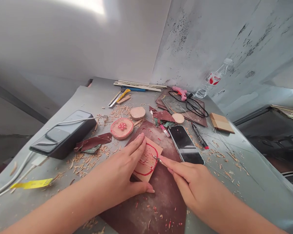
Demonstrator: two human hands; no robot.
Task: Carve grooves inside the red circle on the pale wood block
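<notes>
A square wooden block (151,154) with a red ring drawn on its top lies tilted on the dark reddish-brown sheet (166,190). My left hand (129,159) grips the block, fingers along its far left side and thumb at its near edge. In my right hand (189,175) is a slim carving tool (161,160), its metal tip touching the block's face near the ring's right side. Most of its handle is hidden in the fingers. Small chips sit on the block. Beyond my left hand lies a round wood slice (122,128) with a red carved flower and rim.
A phone (186,144) and a black marker (199,136) lie right of the sheet. At the left stand a dark power bank (63,133) and white cables. Farther back are a yellow utility knife (119,97), a pink glue gun (180,92), a plastic bottle (213,79) and scattered shavings.
</notes>
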